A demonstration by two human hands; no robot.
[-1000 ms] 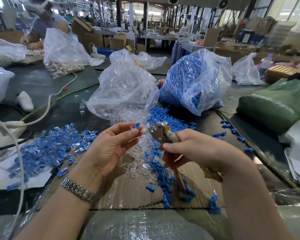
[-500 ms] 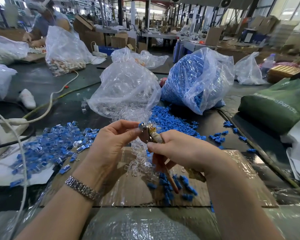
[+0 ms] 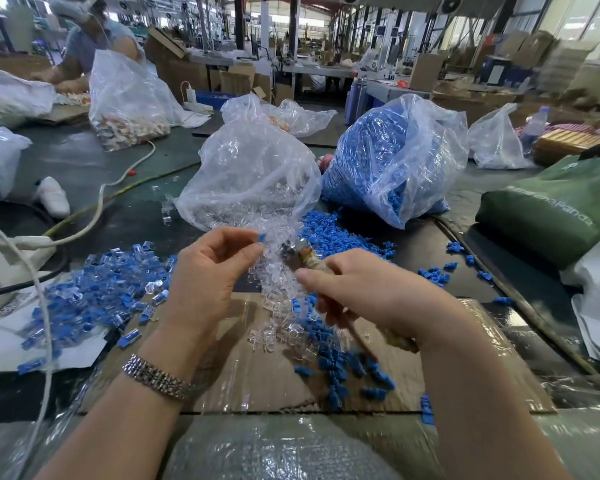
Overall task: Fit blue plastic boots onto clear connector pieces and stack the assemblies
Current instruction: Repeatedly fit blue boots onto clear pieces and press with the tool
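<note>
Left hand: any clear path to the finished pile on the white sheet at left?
Probably yes. The left hand hangs just right of the finished pile, with nothing solid between them. But it is pinching a blue boot, so it arrives occupied. The white cable drapes across the pile's left part only.

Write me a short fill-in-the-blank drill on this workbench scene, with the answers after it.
1. The left hand pinches a small ____ boot.
2. The right hand grips a ____ with worn handles.
3. The pile of finished assemblies lies on the person's ____ side.
4. A metal ____ circles the left wrist.

Answers: blue; tool; left; watchband
</note>
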